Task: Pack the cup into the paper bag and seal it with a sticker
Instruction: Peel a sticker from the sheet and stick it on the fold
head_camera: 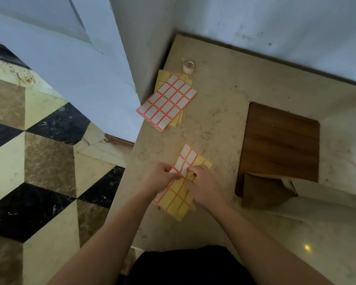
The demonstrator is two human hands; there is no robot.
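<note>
A sticker sheet point(180, 194) with red-edged labels, mostly peeled to its yellow backing, lies on the beige marble counter point(220, 124) in front of me. My left hand point(160, 177) pinches the sheet's left edge near the white labels. My right hand point(203, 186) pinches at a label in the sheet's middle. A brown paper bag point(261, 192) lies to the right, its open end partly under a wooden board point(280, 140). No cup shows.
A stack of full sticker sheets point(169, 101) lies at the counter's far left edge, with a small tape roll point(188, 66) behind it. A white wall bounds the back, a door the left. Patterned floor tiles point(39, 161) lie below the counter's left edge.
</note>
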